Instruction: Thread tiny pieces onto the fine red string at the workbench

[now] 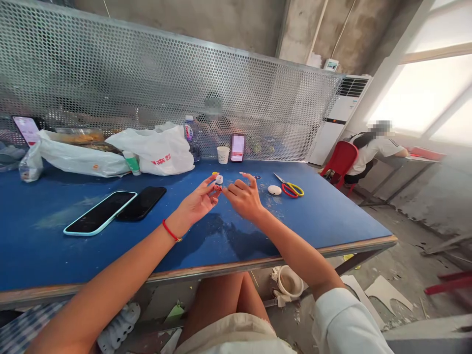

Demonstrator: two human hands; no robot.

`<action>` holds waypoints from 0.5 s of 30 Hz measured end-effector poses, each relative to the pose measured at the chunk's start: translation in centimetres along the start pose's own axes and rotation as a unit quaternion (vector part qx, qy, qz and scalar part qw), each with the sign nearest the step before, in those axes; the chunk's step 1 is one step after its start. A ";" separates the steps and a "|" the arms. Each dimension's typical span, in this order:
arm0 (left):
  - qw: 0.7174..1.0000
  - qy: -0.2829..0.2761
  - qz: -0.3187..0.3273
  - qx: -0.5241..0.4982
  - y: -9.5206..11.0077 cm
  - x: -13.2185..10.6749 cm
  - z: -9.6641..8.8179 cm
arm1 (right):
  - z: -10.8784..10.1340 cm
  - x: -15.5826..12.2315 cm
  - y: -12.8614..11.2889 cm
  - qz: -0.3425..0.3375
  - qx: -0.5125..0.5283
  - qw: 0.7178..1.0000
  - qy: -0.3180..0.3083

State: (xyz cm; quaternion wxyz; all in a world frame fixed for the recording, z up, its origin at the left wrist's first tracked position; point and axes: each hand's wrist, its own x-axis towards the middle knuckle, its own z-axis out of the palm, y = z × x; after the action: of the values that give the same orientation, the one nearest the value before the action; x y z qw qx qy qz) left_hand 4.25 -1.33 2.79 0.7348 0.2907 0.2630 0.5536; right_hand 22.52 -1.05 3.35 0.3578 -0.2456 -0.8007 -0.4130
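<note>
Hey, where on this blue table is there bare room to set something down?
On the blue table, the right end looks open, between the scissors and the right corner. So does the front left, between the light-blue-cased phone and the table's front edge. The back left is crowded with white bags and a bottle.

The left arm (121, 275) slants up from the lower left and the right arm (298, 248) from the lower right, the two converging in front of the body. The left hand (199, 200) is turned with its palm partly showing, fingers bent in a pinch. The right hand (242, 197) shows its back, most fingers curled, the foremost meeting or just beside the left fingertips; which, cannot be told. One right finger (252, 180) is raised apart, bent, its tip pointing left.
</note>
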 end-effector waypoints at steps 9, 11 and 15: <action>0.997 -0.029 -0.056 0.045 0.6 0.4 -0.9 | 0.2 -0.5 0.3 0.028 0.011 1.000 0.007; 0.996 -0.040 -0.062 0.045 0.5 0.3 -0.7 | 0.3 -0.6 0.3 0.028 0.015 0.999 0.023; 0.994 -0.051 -0.073 0.055 0.2 0.0 -0.4 | 0.4 -0.9 0.4 0.027 0.026 0.998 0.044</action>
State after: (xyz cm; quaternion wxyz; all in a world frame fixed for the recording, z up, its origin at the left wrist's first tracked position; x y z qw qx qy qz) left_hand 3.79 -1.26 2.69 0.7689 0.3380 0.2757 0.4674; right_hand 23.18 -0.56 2.67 0.4097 -0.2397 -0.7877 -0.3928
